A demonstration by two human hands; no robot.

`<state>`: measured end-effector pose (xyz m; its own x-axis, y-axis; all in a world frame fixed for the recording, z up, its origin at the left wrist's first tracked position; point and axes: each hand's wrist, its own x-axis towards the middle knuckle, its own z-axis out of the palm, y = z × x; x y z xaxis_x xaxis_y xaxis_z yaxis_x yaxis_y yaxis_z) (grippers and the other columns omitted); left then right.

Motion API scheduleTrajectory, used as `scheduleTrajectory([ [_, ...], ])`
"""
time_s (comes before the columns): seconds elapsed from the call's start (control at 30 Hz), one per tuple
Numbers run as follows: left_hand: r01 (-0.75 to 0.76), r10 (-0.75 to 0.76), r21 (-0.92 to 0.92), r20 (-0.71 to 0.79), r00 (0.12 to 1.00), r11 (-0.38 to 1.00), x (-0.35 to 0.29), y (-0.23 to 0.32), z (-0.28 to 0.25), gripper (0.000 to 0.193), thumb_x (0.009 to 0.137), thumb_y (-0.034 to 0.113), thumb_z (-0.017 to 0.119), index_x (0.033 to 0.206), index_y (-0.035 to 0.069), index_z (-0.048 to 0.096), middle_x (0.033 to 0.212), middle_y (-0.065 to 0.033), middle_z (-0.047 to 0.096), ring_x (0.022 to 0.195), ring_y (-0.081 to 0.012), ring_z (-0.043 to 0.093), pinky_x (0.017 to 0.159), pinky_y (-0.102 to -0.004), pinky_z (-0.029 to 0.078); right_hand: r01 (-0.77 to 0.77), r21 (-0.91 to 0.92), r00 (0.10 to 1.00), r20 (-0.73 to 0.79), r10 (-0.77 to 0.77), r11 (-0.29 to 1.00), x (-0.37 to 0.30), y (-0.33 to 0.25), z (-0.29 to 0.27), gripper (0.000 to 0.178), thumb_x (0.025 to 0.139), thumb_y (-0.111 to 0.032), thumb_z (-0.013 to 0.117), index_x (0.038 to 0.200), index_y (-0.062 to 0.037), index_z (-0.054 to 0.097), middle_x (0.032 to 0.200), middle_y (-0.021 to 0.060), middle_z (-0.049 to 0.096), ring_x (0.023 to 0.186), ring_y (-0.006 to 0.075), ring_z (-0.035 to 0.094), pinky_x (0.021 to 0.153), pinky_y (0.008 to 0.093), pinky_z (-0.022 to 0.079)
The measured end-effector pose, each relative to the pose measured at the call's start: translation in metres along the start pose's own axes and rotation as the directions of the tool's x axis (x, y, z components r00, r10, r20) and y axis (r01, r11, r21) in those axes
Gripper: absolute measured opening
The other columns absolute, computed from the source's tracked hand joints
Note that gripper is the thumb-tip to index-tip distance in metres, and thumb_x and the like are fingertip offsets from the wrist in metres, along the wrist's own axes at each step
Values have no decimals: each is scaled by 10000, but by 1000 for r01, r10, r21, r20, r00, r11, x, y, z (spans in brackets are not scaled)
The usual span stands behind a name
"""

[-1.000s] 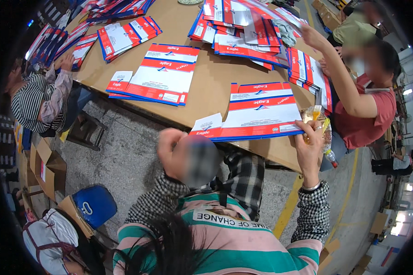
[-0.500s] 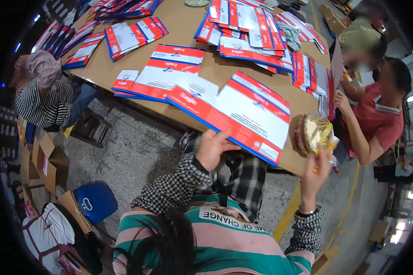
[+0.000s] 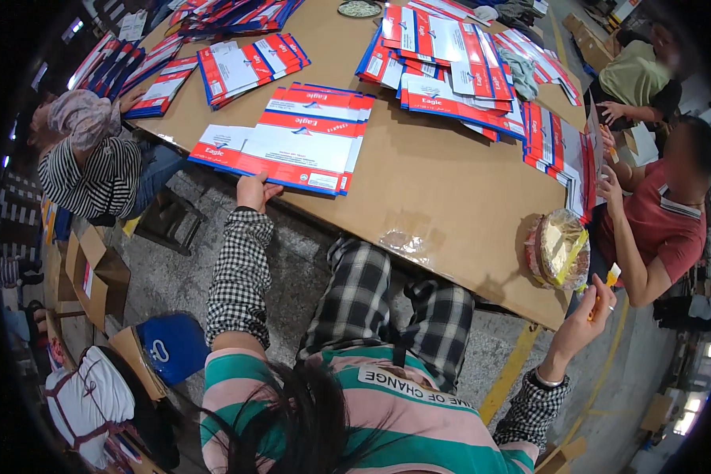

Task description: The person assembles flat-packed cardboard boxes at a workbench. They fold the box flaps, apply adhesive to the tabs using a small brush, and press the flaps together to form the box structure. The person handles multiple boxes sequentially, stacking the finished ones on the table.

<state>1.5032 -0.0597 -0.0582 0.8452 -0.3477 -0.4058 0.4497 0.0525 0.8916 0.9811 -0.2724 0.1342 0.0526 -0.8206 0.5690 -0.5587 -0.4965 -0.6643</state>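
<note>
At the near left table edge lies a small stack of red, white and blue printed cardboard sheets (image 3: 296, 150). My left hand (image 3: 257, 192) is closed on the near edge of the top sheet. Out past the table's right corner, my right hand (image 3: 583, 322) grips a small brush (image 3: 613, 275) with an orange-yellow handle and a pale tip pointing up. Close to that brush, on the table corner, stands a round tub (image 3: 539, 251) lined with clear plastic, with cream-coloured matter in it and a yellow strip across its top.
The brown-covered table (image 3: 442, 189) carries larger piles of printed sheets (image 3: 458, 71) at the back. A co-worker in a red shirt (image 3: 660, 221) holds a sheet at the right; another in stripes (image 3: 87, 178) sits at the left. A stool (image 3: 170, 221) and open carton (image 3: 99, 272) stand below.
My left hand has moved left, and the sheet that lay before me now rests on the left stack. My right hand with the brush has shifted right, away from the tub.
</note>
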Motion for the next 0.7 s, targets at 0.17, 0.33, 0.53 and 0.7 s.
scheduleTrajectory([
  [0.17, 109, -110, -12, -45, 993, 994, 25, -8, 13, 301, 915, 78, 492, 1140, -118, 451, 978, -230, 615, 762, -319, 667, 601, -369, 596, -14, 24, 1000, 11, 14, 1000, 1, -6, 4, 177, 946, -50, 477, 1028, 41, 606, 1003, 65, 500, 949, 147, 496, 837, 253, 392],
  [0.33, 230, -207, 156, -151, 967, 961, 38, -3, 21, 302, 904, 115, 534, 1081, -128, 502, 860, -238, 651, 668, -312, 678, 551, -363, 596, 51, 6, 997, 62, -51, 999, 0, -14, 8, 161, 936, -30, 483, 1015, 41, 604, 1012, 77, 498, 956, 160, 498, 836, 259, 399],
  [0.53, 278, -120, 423, -363, 924, 862, 30, 2, 31, 281, 818, 143, 655, 880, -130, 628, 749, -179, 662, 567, -233, 660, 459, -328, 550, 76, 163, 965, 238, -114, 984, -9, -31, 23, 151, 919, -19, 502, 1015, 32, 606, 1014, 90, 500, 942, 164, 503, 832, 261, 407],
  [0.7, 242, -89, 351, -401, 912, 905, 24, 0, 46, 226, 809, 104, 627, 788, -122, 616, 686, -159, 642, 512, -219, 627, 421, -342, 492, 109, 159, 949, 276, -150, 981, -11, -32, 34, 146, 905, -31, 516, 997, 24, 614, 988, 98, 533, 931, 184, 507, 820, 275, 403],
])
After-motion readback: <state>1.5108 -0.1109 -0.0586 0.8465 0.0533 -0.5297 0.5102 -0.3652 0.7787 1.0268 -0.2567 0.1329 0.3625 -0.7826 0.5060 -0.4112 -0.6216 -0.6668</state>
